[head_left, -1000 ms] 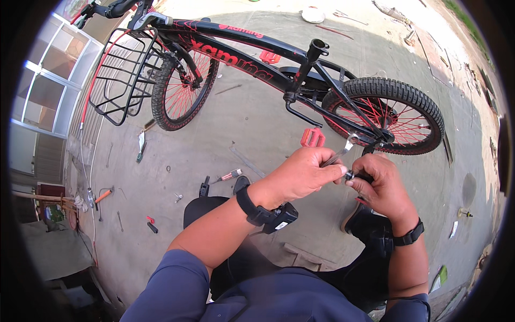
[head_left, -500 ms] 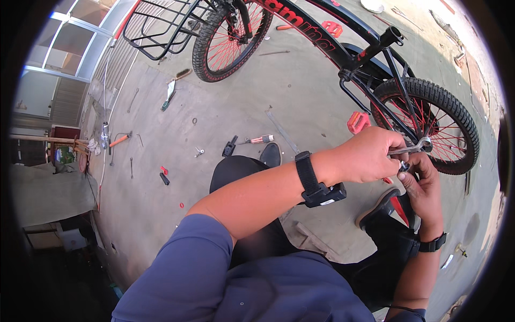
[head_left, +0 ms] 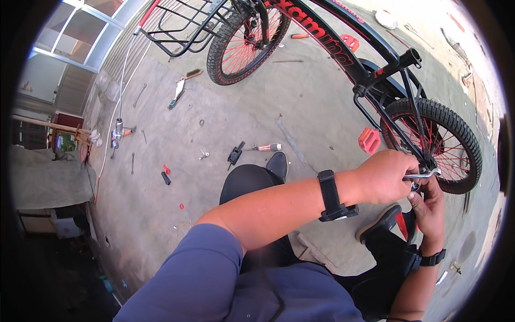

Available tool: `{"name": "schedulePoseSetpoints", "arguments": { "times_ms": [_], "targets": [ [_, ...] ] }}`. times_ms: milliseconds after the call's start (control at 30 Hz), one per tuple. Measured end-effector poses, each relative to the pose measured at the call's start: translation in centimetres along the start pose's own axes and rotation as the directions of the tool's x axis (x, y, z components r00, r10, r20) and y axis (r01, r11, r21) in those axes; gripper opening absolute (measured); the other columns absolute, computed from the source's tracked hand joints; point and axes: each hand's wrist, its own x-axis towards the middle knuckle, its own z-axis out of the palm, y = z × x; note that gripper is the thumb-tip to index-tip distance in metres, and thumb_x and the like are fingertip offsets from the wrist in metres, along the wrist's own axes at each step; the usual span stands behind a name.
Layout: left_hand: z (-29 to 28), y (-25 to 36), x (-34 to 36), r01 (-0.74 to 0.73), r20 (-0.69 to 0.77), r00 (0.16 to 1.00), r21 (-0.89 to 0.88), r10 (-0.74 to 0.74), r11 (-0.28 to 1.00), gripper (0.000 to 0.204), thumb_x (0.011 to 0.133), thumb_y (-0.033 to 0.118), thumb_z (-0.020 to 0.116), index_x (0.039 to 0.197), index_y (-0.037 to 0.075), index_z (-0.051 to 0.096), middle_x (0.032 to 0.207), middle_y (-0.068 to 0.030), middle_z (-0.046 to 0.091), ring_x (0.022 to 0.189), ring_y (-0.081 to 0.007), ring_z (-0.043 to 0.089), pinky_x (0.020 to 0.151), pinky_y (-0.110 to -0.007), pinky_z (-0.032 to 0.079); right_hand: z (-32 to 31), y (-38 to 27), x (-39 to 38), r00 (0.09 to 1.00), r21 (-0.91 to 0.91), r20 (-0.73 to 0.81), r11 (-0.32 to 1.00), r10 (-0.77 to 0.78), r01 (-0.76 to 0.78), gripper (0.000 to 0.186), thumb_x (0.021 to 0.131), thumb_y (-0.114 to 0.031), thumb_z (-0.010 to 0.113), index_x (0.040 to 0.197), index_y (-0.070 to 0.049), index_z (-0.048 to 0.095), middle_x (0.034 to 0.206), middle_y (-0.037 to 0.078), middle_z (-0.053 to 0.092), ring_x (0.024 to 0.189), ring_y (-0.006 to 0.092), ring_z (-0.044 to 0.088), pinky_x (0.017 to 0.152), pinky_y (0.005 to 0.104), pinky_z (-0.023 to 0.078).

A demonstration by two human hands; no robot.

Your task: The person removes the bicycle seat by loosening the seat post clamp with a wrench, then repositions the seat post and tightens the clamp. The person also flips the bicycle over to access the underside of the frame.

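Observation:
My left hand (head_left: 385,176) is closed around a silver wrench (head_left: 428,175), whose end sticks out to the right in front of the bicycle's rear hub area. Just below it, my right hand (head_left: 429,206) pinches a small shiny metal part (head_left: 415,187) between thumb and fingers. Fingers partly hide that part, so its exact kind is unclear. Both hands meet beside the rear wheel (head_left: 468,145) of a black bicycle (head_left: 343,59) with red spokes. A red pedal (head_left: 369,140) lies just above my left hand.
On the concrete floor lie a screwdriver (head_left: 266,147), a black clamp-like part (head_left: 235,153), a brush (head_left: 191,74), a flat metal strip (head_left: 289,139) and several small parts. A wire basket (head_left: 185,27) is at the bicycle's front. A cable with a metal fitting (head_left: 118,130) hangs at left.
The view has shifted, so the bicycle and floor items sit further right or lower. The wrench has turned flatter, with both hands still together on it and the small part.

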Motion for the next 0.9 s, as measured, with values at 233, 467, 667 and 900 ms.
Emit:
{"name": "schedulePoseSetpoints", "arguments": {
  "times_ms": [233, 467, 667, 900],
  "targets": [
    [0.2, -0.3, 0.1, -0.040, -0.042, 0.998, 0.032, 0.042, 0.999, 0.019, 0.080, 0.010, 0.065, 0.094, -0.003, 0.068, 0.081, -0.0206, 0.069, 0.074, -0.0349, 0.067, 0.067, -0.042, 0.050, -0.3, 0.7, 0.2, 1.000, -0.020, 0.004, 1.000, -0.020, 0.020, 0.021, 0.086, -0.006, 0.078, 0.103, -0.003, 0.065, 0.091, -0.004, 0.059, 0.083, 0.0082, 0.046, 0.078, 0.0248, 0.040],
    [0.3, -0.3, -0.2, -0.054, -0.082, 0.995, 0.044, 0.057, 0.998, 0.015, 0.080, 0.008, 0.063, 0.090, -0.003, 0.066, 0.076, -0.0204, 0.068, 0.071, -0.0369, 0.067, 0.066, -0.045, 0.049, -0.4, 0.6, 0.3, 1.000, -0.020, 0.021, 1.000, -0.017, 0.017, 0.024, 0.088, -0.008, 0.078, 0.106, -0.004, 0.063, 0.095, -0.003, 0.059, 0.086, 0.0082, 0.048, 0.081, 0.0252, 0.041],
    [-0.3, 0.3, -0.3, -0.033, -0.055, 0.998, 0.057, 0.037, 0.998, 0.015, 0.081, 0.011, 0.064, 0.087, -0.003, 0.067, 0.074, -0.0193, 0.068, 0.070, -0.0342, 0.067, 0.066, -0.043, 0.050, -0.2, 0.6, 0.5, 1.000, -0.005, 0.029, 1.000, 0.004, -0.004, 0.025, 0.090, -0.007, 0.077, 0.108, -0.003, 0.060, 0.096, -0.003, 0.059, 0.087, 0.0081, 0.050, 0.082, 0.0253, 0.042],
    [-0.9, -0.1, -0.1, -0.050, 0.002, 0.999, 0.014, 0.050, 0.999, 0.014, 0.084, 0.010, 0.064, 0.088, -0.003, 0.067, 0.074, -0.0159, 0.071, 0.072, -0.0262, 0.071, 0.068, -0.038, 0.054, 0.1, 0.3, 0.7, 0.998, 0.034, 0.058, 0.999, 0.002, -0.004, 0.022, 0.090, -0.007, 0.077, 0.105, -0.004, 0.061, 0.096, -0.003, 0.061, 0.089, 0.0081, 0.051, 0.083, 0.0250, 0.042]
  ]
}}
